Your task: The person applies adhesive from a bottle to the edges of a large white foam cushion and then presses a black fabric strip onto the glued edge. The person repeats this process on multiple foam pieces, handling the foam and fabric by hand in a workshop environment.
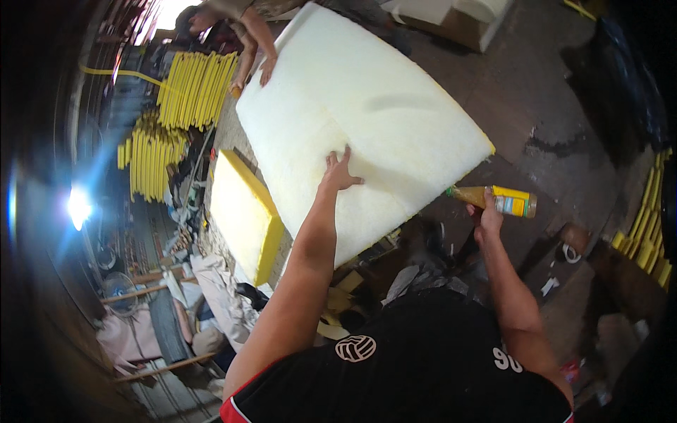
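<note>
A large white padded slab (352,84) with a yellowish edge lies in front of me, tilted in view. My left hand (342,173) rests on its top with the fingers spread. In my right hand (486,217) is a plastic bottle (513,202) with a yellow label, held sideways just off the slab's right edge. The bottle's green tip (450,191) points at that edge; whether it touches I cannot tell. Across the slab, at the far left, a co-worker's hand (267,70) lies on the far corner.
A smaller yellow foam block (243,215) leans left of the slab. Stacked yellow pieces (197,90) stand at the far left, and more yellow strips (643,229) at the right. A bright lamp (79,207) shines at left. Cloth heaps (169,328) lie lower left; a box-like piece (458,25) sits at the back.
</note>
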`<state>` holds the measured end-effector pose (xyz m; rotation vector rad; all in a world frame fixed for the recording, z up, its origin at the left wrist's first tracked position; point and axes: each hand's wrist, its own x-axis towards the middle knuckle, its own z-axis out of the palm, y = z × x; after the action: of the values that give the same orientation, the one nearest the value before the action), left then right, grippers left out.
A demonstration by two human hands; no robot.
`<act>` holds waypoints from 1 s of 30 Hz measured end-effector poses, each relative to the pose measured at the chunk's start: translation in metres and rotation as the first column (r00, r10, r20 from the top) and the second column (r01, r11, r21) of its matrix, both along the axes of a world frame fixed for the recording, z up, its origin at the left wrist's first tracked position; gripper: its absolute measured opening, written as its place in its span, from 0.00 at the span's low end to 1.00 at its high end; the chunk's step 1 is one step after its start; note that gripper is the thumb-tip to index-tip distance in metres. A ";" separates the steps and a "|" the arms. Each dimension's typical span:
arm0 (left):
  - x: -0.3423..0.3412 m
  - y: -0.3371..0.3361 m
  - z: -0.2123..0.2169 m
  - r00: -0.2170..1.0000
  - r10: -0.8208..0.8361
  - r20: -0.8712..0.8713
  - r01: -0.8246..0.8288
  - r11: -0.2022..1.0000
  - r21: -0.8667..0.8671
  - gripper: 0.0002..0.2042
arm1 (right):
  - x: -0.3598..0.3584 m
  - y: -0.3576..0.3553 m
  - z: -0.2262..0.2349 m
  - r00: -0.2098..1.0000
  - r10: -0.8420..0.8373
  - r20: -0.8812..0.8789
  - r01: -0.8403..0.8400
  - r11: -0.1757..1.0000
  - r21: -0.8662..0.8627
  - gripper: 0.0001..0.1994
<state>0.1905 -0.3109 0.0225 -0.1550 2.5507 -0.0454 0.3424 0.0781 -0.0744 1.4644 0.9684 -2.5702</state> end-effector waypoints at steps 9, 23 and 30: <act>0.007 0.015 0.008 0.998 0.012 -0.055 -0.011 1.000 0.018 0.62 | 0.021 -0.032 0.012 0.988 0.150 -0.023 -0.146 0.982 0.120 0.19; 0.209 0.027 0.010 0.710 0.312 -0.631 0.200 0.770 0.606 0.37 | 0.090 0.138 -0.032 0.912 0.293 0.286 -0.383 0.361 0.850 0.36; 0.321 -0.002 0.014 0.731 0.459 -0.505 0.089 0.669 0.738 0.29 | 0.192 0.148 -0.054 0.496 0.437 0.750 -0.814 -0.067 0.578 0.23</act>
<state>0.5112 -0.3134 0.0368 -0.1528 2.9787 1.3516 0.5347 0.2260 -0.1284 0.8763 2.4886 -0.8062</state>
